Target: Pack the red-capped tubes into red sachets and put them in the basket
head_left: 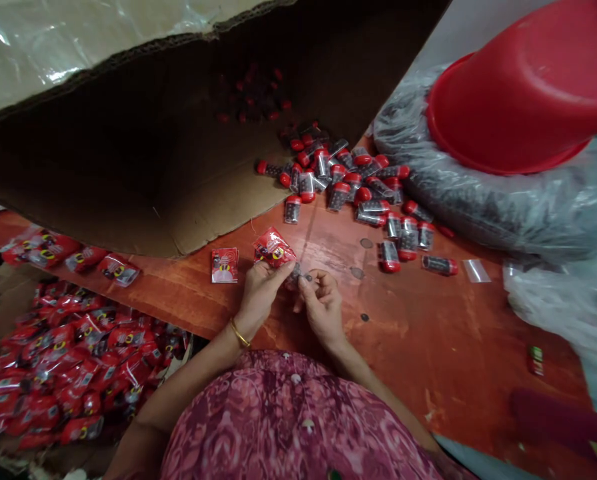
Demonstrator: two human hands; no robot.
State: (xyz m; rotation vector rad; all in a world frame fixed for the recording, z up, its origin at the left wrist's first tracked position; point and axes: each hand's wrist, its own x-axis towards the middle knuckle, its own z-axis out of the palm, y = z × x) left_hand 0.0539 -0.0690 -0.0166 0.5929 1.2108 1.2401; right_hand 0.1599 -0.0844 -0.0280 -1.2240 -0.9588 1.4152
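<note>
Above the table's front edge, both of my hands are at a small clear packet (275, 248) with a red printed card in it. My left hand (258, 293), with a gold bangle at the wrist, is closed around its lower part, thumb on top. My right hand (323, 305) pinches at the packet's near end, where something dark shows; the fingers hide most of it. Just left of the packet, a small stack of red printed cards (224, 265) lies flat. Beyond my hands, many clear tubes (338, 196) with red caps and dark contents lie in a loose heap.
A large cardboard box (198, 230) lies open toward me, more tubes inside. Finished-looking red packets (78, 360) fill a carton at lower left; several lie on the table edge. A red bucket (508, 100) rests upside down on a clear bag (458, 193) of dark items at right.
</note>
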